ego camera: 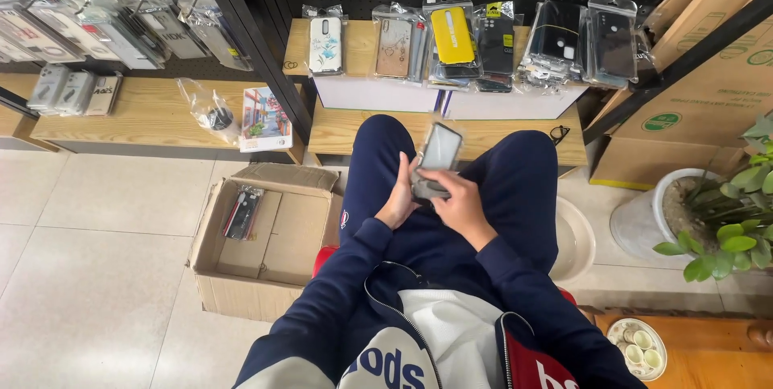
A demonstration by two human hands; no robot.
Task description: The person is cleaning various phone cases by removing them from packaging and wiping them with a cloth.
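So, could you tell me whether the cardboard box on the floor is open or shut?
Open: the cardboard box has its flaps spread, showing one packaged phone case inside.

Wooden shelf (354, 127): packaged phone cases (451, 39), white boxes (378, 93).

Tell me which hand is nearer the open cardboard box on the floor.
Left. The left hand is on the box's side of the lap, holding the packaged phone case; the right hand is farther from the cardboard box, across the case.
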